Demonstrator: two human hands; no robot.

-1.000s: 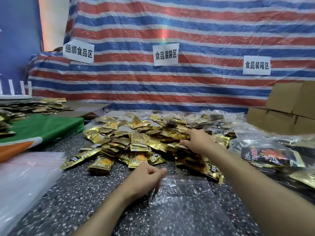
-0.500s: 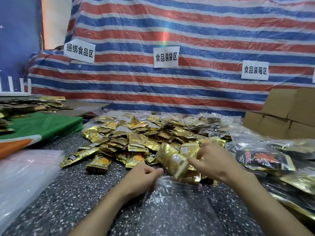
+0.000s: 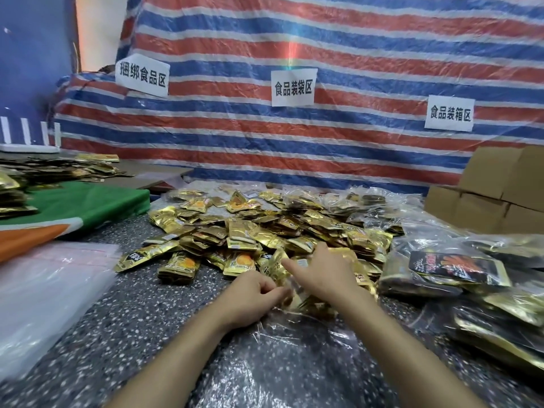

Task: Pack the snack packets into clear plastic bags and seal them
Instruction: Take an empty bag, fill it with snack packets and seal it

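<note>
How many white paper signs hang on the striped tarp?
3: left sign, middle sign, right sign, all on the striped tarp. Others may be out of frame.

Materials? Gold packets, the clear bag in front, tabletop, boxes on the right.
Gold packets: probably metallised plastic film, glossy; mirror glints and creases.
Bag: thin clear plastic film, shiny; tabletop shows through its wrinkles.
Tabletop: terrazzo-look stone or laminate, unclear which; dark with white flecks.
Boxes: plain brown cardboard, matte.
</note>
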